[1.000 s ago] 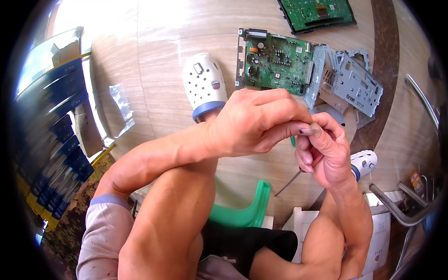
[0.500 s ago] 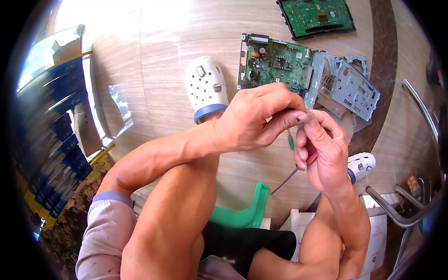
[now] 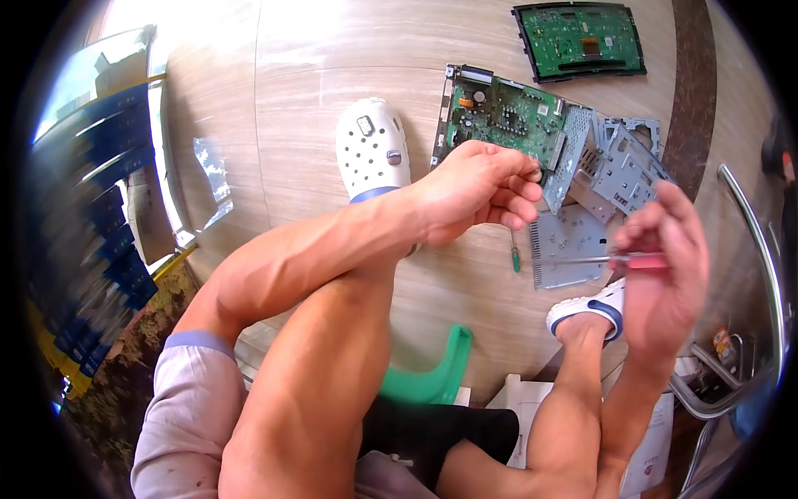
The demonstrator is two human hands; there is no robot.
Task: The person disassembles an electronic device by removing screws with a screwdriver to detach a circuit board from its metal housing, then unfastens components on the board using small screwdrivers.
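Observation:
My left hand [image 3: 486, 195] is closed, thumb and forefinger pinched together over the lower edge of a green circuit board [image 3: 507, 112]. Whatever lies in that pinch is too small to make out. On the right, my right hand [image 3: 669, 283] is blurred by motion and wrapped round a screwdriver [image 3: 644, 260] with a pinkish-red handle. Its thin shaft points left across a grey metal plate [image 3: 569, 237], where several small bits like screws lie. A perforated metal bracket [image 3: 573, 150] adjoins the board. The two hands are apart.
A second green board in a black frame [image 3: 582, 41] lies at the top. Grey metal panels [image 3: 632, 170] are stacked near my right hand. On the floor is a small green-handled screwdriver [image 3: 515, 259]. Chrome tubing [image 3: 756, 224] curves at the right; a green plastic piece [image 3: 432, 382] is below.
My hands have come apart; the right one swung right with the screwdriver, now held level. My left hand stays near the board. The metal plate has come into view, and my right foot has moved left.

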